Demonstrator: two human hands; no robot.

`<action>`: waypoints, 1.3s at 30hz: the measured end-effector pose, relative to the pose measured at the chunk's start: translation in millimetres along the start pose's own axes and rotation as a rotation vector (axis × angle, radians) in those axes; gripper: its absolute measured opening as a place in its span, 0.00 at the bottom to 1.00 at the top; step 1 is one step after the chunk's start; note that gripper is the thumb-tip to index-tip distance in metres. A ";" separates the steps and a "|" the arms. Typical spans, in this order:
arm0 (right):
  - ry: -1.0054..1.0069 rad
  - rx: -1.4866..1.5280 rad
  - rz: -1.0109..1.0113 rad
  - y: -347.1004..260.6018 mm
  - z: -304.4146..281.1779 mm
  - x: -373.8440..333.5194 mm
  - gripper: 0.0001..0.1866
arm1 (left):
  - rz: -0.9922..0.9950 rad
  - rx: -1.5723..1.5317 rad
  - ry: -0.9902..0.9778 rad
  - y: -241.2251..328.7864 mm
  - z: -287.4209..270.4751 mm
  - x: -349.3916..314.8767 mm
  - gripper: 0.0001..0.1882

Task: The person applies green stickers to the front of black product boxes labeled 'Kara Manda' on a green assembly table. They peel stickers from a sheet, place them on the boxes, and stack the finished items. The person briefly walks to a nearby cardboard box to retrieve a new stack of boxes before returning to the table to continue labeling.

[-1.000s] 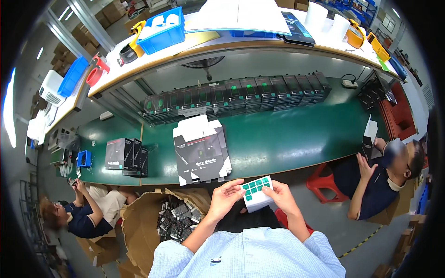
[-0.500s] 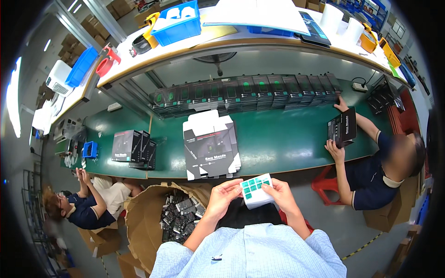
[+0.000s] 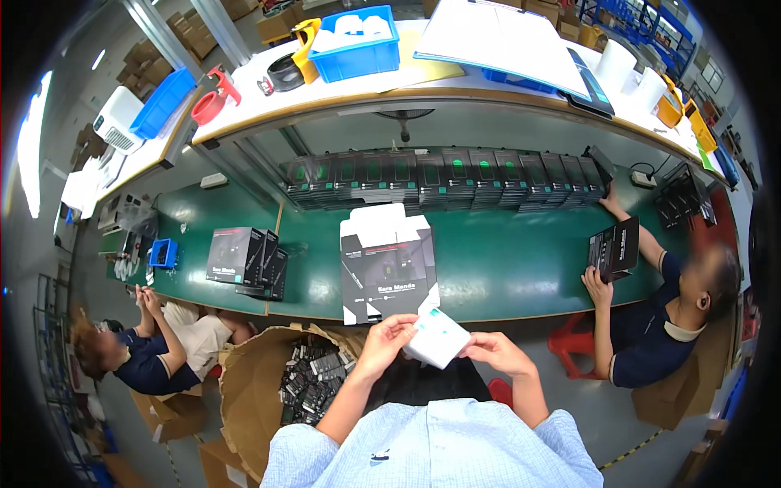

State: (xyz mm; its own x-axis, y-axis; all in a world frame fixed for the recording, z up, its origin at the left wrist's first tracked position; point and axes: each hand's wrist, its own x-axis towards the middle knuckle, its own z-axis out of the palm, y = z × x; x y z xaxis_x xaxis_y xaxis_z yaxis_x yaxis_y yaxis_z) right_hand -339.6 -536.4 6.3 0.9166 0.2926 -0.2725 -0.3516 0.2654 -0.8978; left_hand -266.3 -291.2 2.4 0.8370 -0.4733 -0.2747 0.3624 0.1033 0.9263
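Note:
In front of my chest, at the near edge of the green bench, I hold a white stack of sticker sheets point(image 3: 442, 345). A few small green patches show near its far left corner; the rest of the visible face is plain white. My left hand point(image 3: 386, 342) pinches the left corner between thumb and fingers. At the right edge, my right hand point(image 3: 499, 353) has its thumb and fingers closed on the stack. Just beyond lies a pile of flattened dark printed cartons point(image 3: 389, 272) with white flaps.
A large open cardboard box point(image 3: 250, 382) of small dark packets stands left of my legs. Black boxes point(image 3: 236, 259) sit on the bench point(image 3: 496, 244); a long row of thin black boxes point(image 3: 464, 175) lines its back. Co-workers sit at both sides, the right one holding a black box point(image 3: 614, 248).
The sticker stack has turned in my hands: its rows of green stickers gave way to a mostly white face. My right thumb moved off the face to the edge. The view shifted slightly.

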 end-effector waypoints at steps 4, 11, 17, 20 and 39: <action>0.012 -0.003 -0.076 -2.1 -0.5 19.0 0.18 | 0.015 0.330 -0.248 34.7 -1.8 6.8 0.10; 0.084 -0.032 0.146 17.0 21.5 32.6 0.10 | 0.354 0.627 0.079 13.7 13.2 14.7 0.14; 0.280 0.146 0.027 28.4 40.7 11.5 0.09 | 0.133 0.384 0.037 -13.9 32.4 -16.5 0.18; 0.279 -0.272 -0.150 38.2 30.3 4.1 0.12 | -0.090 0.204 0.021 -23.4 33.6 -21.3 0.14; 0.226 -0.237 -0.073 49.2 41.7 1.8 0.11 | -0.224 0.283 -0.199 -32.3 0.6 -20.9 0.14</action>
State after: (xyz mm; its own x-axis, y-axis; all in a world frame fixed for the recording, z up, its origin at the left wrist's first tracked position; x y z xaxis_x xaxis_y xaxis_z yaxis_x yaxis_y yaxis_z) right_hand -363.2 -484.5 -23.9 0.9661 0.0623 -0.2506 -0.2538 0.0495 -0.9660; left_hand -295.8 -285.2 -21.6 0.6445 -0.6196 -0.4480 0.3763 -0.2531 0.8913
